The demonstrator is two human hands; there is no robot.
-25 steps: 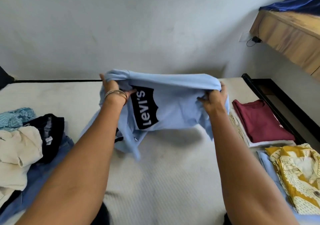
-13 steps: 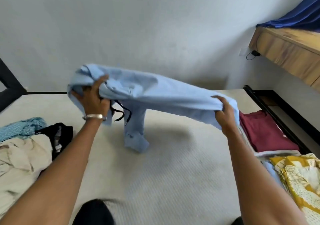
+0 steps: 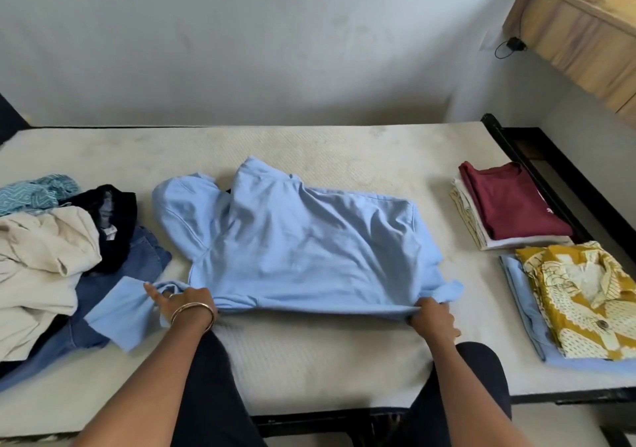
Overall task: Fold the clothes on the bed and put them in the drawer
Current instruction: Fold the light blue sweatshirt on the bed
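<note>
both hands [image 3: 187, 303] [image 3: 432, 314] gripping hoodie [image 3: 303, 247] hem

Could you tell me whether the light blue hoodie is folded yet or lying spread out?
Spread, not yet folded: the hoodie lies flat on the bed, one sleeve out, both hands gripping its near edge.

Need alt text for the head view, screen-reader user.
Both hands, left hand and right hand, pinch the near edge of a light blue hoodie spread flat on a white mattress. Unfolded clothes are heaped at the left; folded stacks, maroon shirt topmost, sit at the right.
</note>
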